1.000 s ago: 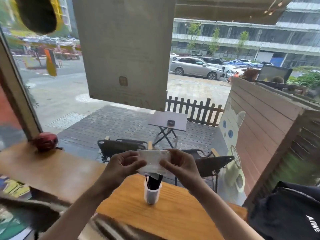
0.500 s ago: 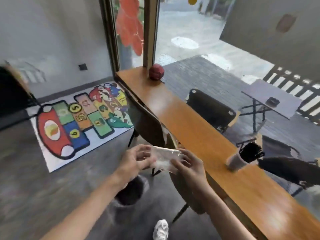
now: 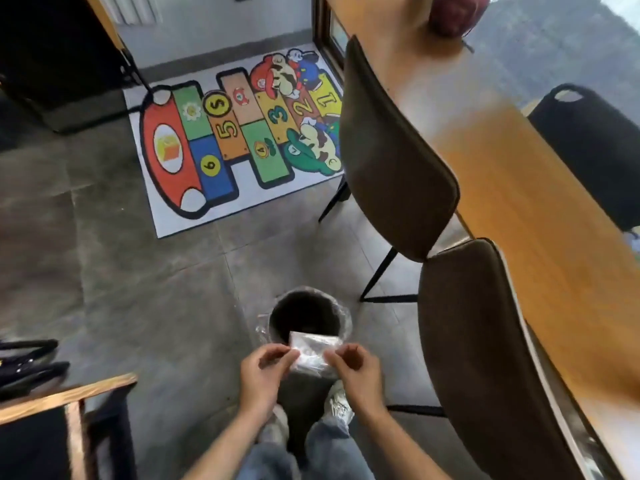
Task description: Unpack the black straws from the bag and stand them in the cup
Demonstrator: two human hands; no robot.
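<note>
Over the grey floor (image 3: 145, 271) and the lined bin (image 3: 306, 317) we pinch the bag (image 3: 311, 351) by its side edges, left hand (image 3: 265, 370) and right hand (image 3: 356, 370) curled on it; it looks light, limp, slippery, likely empty.

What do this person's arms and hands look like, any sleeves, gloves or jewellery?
Both forearms are bare as far as the frame shows, with no sleeves in view. The left hand and right hand wear no gloves, and no rings, watch or bracelets are visible. The fingers are uncovered.
</note>
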